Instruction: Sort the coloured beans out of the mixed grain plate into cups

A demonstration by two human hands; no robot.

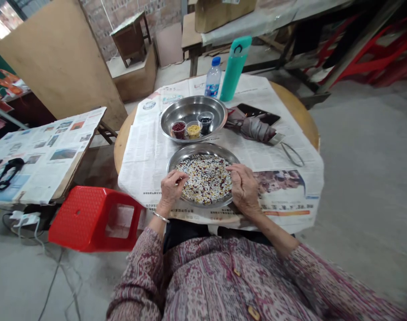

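A steel basin (223, 150) holds a spread mix of white grains, dark red beans and yellow beans (206, 178). Over its left rim, my left hand (171, 189) is closed, with dark red beans showing between thumb and fingers. My right hand (244, 188) is at the right rim, its fingertips pinched together over the mix; what they hold is hidden. Behind stands a larger steel basin (193, 104) with three clear plastic cups inside: one of red beans (178, 129), one of yellow beans (193, 130) and one of black beans (205, 121).
Newspaper (143, 156) covers the round table (302, 111). A water bottle (213, 78), a teal flask (236, 69), a folded umbrella (255, 129) and a dark phone (256, 113) stand or lie beyond the basins. A red stool (86, 218) is at the left, beside a newspaper-covered table (46, 154).
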